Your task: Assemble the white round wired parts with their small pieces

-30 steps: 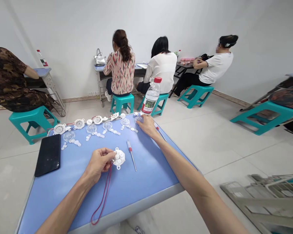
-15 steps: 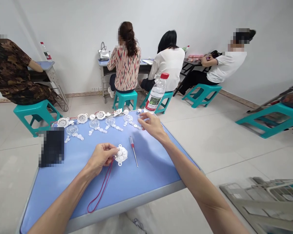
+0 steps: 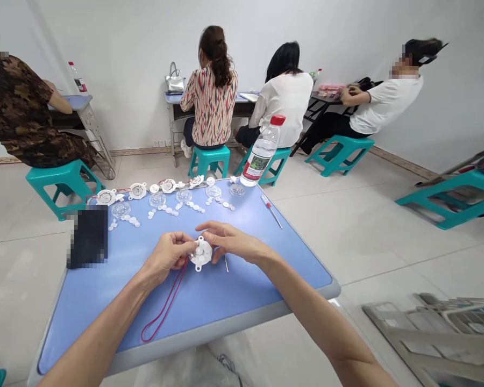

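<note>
My left hand (image 3: 167,255) pinches a round white plastic assembly (image 3: 200,253) at the middle of the blue table (image 3: 258,285). My right hand (image 3: 230,242) has come over from the other side, its fingertips resting on top of the same part. A thin red cord (image 3: 165,302) runs from near the part down across the table in a loose loop. Just past my right hand lies the metal shaft of a small screwdriver (image 3: 226,263), its handle hidden beneath my hand. A second red-handled screwdriver (image 3: 271,210) lies near the far edge.
Along the far edge lie white round parts (image 3: 137,190), clear domes (image 3: 157,200) and small white discs (image 3: 131,221). A water bottle (image 3: 262,151) stands at the far corner, and a black phone (image 3: 89,236) lies at the left. Several co-workers (image 3: 213,91) sit on teal stools beyond.
My right hand has moved from the far edge near the bottle to the white part, leaving a clear dome there. The camera view has shifted slightly.
</note>
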Demonstrator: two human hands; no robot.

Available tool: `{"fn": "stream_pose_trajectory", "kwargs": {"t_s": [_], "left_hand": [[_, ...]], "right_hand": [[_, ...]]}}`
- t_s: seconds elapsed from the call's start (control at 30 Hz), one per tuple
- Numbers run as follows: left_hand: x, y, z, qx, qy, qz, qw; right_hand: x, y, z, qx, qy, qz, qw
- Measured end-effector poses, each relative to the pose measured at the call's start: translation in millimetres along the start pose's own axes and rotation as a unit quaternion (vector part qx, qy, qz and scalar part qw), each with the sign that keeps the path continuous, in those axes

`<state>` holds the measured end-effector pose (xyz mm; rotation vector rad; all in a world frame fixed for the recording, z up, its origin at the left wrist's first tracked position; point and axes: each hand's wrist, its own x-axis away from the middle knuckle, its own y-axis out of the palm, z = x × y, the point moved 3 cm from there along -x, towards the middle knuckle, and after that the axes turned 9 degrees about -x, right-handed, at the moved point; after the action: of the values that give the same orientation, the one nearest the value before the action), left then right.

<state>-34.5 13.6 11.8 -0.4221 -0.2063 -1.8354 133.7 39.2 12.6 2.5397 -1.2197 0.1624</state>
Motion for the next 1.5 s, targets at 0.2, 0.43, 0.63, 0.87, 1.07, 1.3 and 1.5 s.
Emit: {"fn": "stream_pose_trajectory", "kwargs": {"t_s": [0.2, 0.43, 0.63, 0.87, 1.07, 1.3, 1.5], "left_hand": [[0, -1.5, 2, -0.014, 0.010, -0.020, 1.000], [0, -2.8, 3, -0.030, 0.010, -0.011, 0.999], [0, -3.5, 4, -0.027, 0.021, -0.007, 0.999], [1, -2.2, 7, -0.045, 0.048, -0.004, 0.998], [8, -2.0, 16, -0.121, 0.119, 0.050, 0.984], [26, 14.6, 17, -0.366, 0.201, 0.141, 0.898], [24, 24.7, 5, -0.465, 0.199, 0.133, 0.853]], "right_hand": [[0, 6, 9, -0.078, 0.040, -0.033, 0.996], [-1, 6, 17, -0.100, 0.051, -0.029, 0.993], [0, 6, 19, -0.110, 0.057, -0.020, 0.992], [0, 9, 17, -0.136, 0.057, -0.009, 0.989], [-1, 10, 16, -0.163, 0.055, 0.012, 0.985], [-1, 9, 14, -0.195, 0.009, 0.049, 0.979], [0, 13, 15, -0.187, 0.008, 0.035, 0.982]]}}
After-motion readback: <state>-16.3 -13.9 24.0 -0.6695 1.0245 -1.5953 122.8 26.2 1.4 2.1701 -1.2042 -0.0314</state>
